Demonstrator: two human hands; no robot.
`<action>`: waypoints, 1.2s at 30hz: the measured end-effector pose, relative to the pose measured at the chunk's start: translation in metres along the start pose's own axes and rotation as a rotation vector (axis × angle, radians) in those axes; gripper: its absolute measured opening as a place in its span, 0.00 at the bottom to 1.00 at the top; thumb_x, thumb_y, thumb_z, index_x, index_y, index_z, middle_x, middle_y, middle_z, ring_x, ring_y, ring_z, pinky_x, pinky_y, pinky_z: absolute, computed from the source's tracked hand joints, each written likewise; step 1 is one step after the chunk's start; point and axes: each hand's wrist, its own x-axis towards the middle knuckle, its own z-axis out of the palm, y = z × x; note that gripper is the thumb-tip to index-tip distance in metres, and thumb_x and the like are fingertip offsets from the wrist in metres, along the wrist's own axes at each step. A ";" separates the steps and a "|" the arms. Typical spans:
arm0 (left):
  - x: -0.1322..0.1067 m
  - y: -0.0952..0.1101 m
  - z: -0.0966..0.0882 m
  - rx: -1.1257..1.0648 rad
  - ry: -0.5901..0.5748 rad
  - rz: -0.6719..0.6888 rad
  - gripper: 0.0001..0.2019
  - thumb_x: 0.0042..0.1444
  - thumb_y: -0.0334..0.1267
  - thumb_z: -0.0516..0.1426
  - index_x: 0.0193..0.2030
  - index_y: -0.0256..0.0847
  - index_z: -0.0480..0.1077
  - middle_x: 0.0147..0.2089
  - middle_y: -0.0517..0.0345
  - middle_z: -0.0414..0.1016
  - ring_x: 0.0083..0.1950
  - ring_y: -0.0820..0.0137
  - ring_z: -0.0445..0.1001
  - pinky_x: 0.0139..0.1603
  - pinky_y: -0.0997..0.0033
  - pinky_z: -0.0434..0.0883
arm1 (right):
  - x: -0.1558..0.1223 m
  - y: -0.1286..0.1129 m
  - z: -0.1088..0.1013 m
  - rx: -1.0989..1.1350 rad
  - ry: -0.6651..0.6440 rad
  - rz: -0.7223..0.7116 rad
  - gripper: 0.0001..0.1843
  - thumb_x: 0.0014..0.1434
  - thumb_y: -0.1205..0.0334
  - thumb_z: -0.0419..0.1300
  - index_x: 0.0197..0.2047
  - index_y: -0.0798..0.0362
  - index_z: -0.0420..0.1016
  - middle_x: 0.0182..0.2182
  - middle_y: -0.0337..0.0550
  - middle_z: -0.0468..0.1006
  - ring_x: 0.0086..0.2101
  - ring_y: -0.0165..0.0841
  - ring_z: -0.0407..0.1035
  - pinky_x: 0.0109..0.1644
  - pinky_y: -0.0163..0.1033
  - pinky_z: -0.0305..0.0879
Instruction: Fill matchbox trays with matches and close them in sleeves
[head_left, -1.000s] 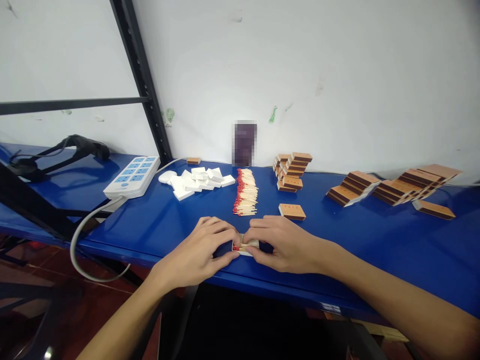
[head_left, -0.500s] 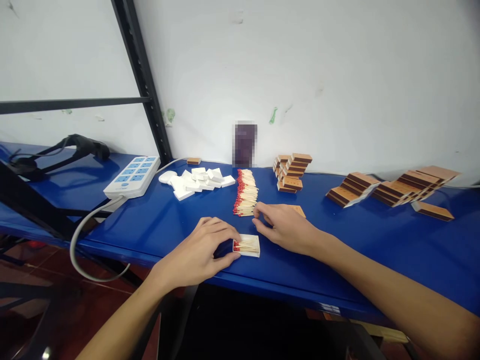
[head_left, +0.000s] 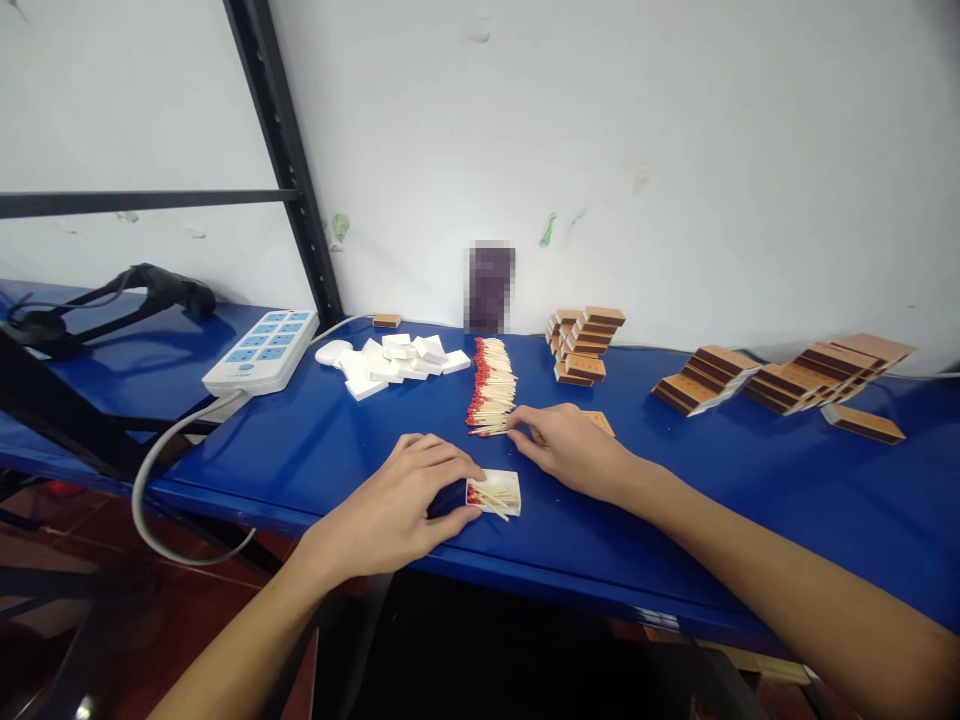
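A small white matchbox tray (head_left: 496,494) with several red-tipped matches in it lies near the front edge of the blue table (head_left: 750,500). My left hand (head_left: 397,505) is curled against the tray's left end, thumb and forefinger pinching it. My right hand (head_left: 566,447) rests beyond the tray, its fingertips touching the near end of the row of loose matches (head_left: 491,383). A brown matchbox sleeve (head_left: 600,421) lies partly hidden behind my right hand.
White empty trays (head_left: 397,362) are heaped at the back left beside a power strip (head_left: 262,350) with a grey cable. Brown sleeves are stacked at the back centre (head_left: 585,342) and fanned out at the right (head_left: 787,380). A black shelf post (head_left: 281,150) stands left.
My right hand left the tray and moved up to the near end of the match row. The left hand stayed on the tray, which now shows uncovered.
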 end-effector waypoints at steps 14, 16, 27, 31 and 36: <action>0.000 -0.001 -0.001 0.025 -0.035 0.033 0.10 0.66 0.39 0.53 0.51 0.47 0.72 0.52 0.56 0.72 0.55 0.63 0.67 0.59 0.58 0.58 | -0.008 -0.011 -0.009 0.024 -0.107 -0.056 0.10 0.67 0.59 0.47 0.39 0.52 0.68 0.26 0.39 0.73 0.26 0.31 0.63 0.31 0.36 0.53; 0.000 -0.001 -0.001 0.016 -0.025 0.028 0.11 0.66 0.39 0.53 0.52 0.46 0.71 0.52 0.56 0.73 0.55 0.63 0.67 0.59 0.58 0.59 | -0.009 -0.013 -0.009 0.045 -0.107 -0.074 0.11 0.68 0.58 0.47 0.40 0.52 0.68 0.27 0.39 0.73 0.26 0.31 0.64 0.31 0.36 0.53; 0.000 0.000 -0.003 0.001 -0.048 0.027 0.09 0.68 0.38 0.50 0.47 0.46 0.70 0.51 0.56 0.71 0.55 0.64 0.66 0.59 0.59 0.59 | -0.010 -0.011 -0.011 -0.009 -0.171 -0.091 0.12 0.70 0.59 0.44 0.39 0.51 0.65 0.28 0.40 0.73 0.28 0.32 0.66 0.32 0.37 0.52; 0.000 -0.001 -0.003 0.018 -0.052 0.023 0.12 0.69 0.37 0.49 0.51 0.48 0.71 0.53 0.55 0.70 0.55 0.62 0.66 0.59 0.58 0.60 | -0.012 -0.010 -0.011 -0.030 -0.186 -0.093 0.09 0.69 0.62 0.43 0.40 0.51 0.63 0.30 0.42 0.74 0.29 0.33 0.67 0.31 0.37 0.52; 0.000 -0.001 0.000 0.018 -0.026 -0.009 0.10 0.67 0.37 0.51 0.51 0.46 0.69 0.51 0.55 0.71 0.53 0.62 0.67 0.59 0.57 0.60 | -0.014 -0.012 -0.019 0.019 -0.199 -0.069 0.09 0.70 0.61 0.43 0.40 0.50 0.62 0.28 0.39 0.73 0.26 0.33 0.64 0.30 0.37 0.51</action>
